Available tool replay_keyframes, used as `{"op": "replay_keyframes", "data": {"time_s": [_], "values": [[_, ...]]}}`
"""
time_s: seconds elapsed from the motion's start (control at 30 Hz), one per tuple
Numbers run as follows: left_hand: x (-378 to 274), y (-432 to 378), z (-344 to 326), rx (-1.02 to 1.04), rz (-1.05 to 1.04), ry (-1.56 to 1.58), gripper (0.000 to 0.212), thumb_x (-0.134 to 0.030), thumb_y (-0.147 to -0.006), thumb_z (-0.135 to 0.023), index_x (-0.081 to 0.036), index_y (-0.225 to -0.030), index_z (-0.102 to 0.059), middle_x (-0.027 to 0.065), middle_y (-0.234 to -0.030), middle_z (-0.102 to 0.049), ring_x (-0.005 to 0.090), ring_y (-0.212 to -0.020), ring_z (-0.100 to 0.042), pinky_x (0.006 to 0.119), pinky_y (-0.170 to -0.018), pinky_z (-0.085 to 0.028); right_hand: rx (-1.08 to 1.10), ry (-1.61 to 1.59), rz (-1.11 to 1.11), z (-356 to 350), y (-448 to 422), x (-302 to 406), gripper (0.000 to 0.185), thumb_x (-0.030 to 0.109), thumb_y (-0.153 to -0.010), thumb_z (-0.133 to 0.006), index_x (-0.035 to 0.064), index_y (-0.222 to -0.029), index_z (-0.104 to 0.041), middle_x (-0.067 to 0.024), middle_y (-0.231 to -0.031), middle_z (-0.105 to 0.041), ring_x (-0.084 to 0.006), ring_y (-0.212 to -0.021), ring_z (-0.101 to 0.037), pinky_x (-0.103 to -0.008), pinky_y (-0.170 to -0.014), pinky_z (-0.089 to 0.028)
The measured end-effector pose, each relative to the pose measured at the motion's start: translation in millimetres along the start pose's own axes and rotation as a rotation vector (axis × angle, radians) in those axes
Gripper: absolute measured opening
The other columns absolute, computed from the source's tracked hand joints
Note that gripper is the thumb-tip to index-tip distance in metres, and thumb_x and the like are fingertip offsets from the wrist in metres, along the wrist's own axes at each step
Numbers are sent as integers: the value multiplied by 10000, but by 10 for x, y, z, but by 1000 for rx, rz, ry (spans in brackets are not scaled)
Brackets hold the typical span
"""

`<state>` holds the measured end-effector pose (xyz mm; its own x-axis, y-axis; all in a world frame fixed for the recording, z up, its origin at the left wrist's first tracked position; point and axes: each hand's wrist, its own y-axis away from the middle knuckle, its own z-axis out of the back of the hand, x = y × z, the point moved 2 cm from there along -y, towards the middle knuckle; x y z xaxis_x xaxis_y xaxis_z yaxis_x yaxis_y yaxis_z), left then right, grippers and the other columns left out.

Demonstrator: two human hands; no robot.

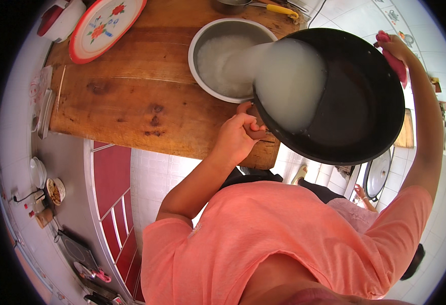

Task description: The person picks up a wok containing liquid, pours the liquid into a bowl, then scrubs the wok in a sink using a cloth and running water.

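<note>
A large black wok (352, 95) is tilted over a round metal basin (194, 57) on the wooden table. Cloudy whitish liquid (289, 84) runs over the wok's edge into the basin, where more of it swirls. My left hand (240, 131) grips the wok's brown handle (255, 132) near the table edge. On the far side, my right hand (396, 49), raised higher, holds the opposite side of the wok through a red cloth (394, 65).
A floral enamel tray (103, 28) and a white-and-red container (63, 21) stand at the table's left. A pot (231, 4) and yellow-handled utensil (280, 9) lie beyond the basin. Another person's hand (359, 191) shows near a lidded pan (377, 175). A counter (68, 167) runs along the left.
</note>
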<state>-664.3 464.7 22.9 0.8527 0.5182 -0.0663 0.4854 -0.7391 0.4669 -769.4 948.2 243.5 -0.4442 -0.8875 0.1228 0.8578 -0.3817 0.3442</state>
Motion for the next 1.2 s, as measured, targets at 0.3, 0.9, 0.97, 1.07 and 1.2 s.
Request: {"op": "replay_keyframes", "data": {"time_s": [0.3, 0.9, 0.97, 1.07, 1.2], "values": [[4, -61, 98, -16, 12, 35, 394, -61, -853, -416, -75, -1245, -448, 47, -705, -519, 165, -723, -531, 396, -945, -404, 21, 62, 107, 147, -269, 112, 199, 208, -782, -609, 44, -870, -680, -37, -823, -661, -116, -767, -570, -278, -745, -450], [323, -443, 502, -137, 125, 221, 146, -125, -982, -316, -82, -956, -452, 51, -672, -449, 202, -701, -494, 433, -902, -430, -114, 635, 8, 267, 124, 2305, 198, 249, -807, -586, 61, -841, -639, -151, -827, -632, -267, -737, -563, -409, -701, -458], [361, -481, 503, -210, 149, 221, 144, -133, -986, -317, -80, -927, -437, 52, -658, -443, 202, -691, -490, 444, -915, -430, -126, 631, 27, 304, 150, 2492, 230, 262, -833, -549, 54, -864, -642, -159, -850, -635, -279, -740, -570, -417, -694, -460], [439, -621, 717, -170, 172, 362, 155, -146, -987, -331, -77, -949, -465, 40, -643, -435, 180, -681, -483, 441, -921, -430, -149, 605, 64, 241, 205, 2932, 285, 283, -871, -495, 43, -898, -645, -170, -884, -639, -296, -745, -581, -429, -684, -463], [448, -611, 576, -221, 176, 308, 166, -155, -986, -344, -93, -978, -498, 22, -630, -419, 154, -662, -470, 436, -919, -433, -109, 846, 119, 196, 294, 3323, 451, 385, -905, -414, 15, -966, -663, -173, -931, -660, -322, -833, -629, -432, -728, -488]]}}
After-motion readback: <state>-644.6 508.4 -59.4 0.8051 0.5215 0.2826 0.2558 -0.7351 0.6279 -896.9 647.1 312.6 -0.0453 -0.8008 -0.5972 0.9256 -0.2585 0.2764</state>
